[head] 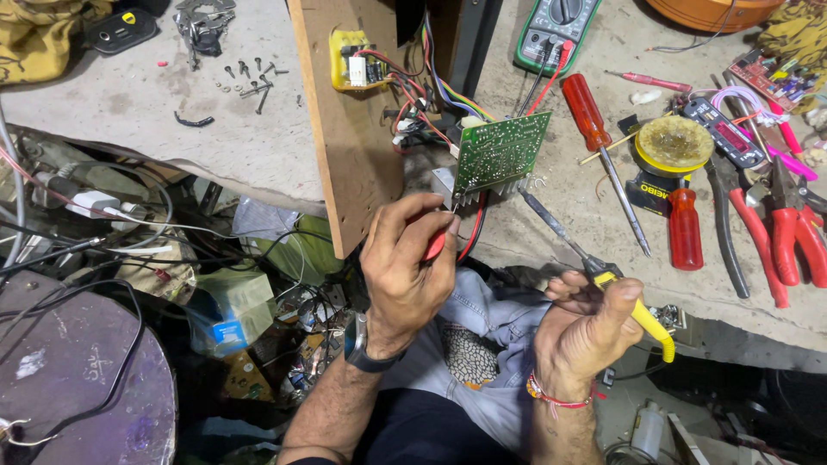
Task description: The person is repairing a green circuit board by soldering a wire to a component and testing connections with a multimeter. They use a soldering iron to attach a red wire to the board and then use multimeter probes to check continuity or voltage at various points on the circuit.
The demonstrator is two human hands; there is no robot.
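Now both hands grip tools, red-handled driver (436, 245) and yellow-handled soldering iron (633, 307), at the tilted green circuit board (501, 152).

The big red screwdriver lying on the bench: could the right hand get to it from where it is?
Probably yes, but not freely. The red screwdriver lies in the open on the bench, with nothing on top of it. The right hand is already gripping a yellow-handled soldering iron, so it would likely have to put that down first.
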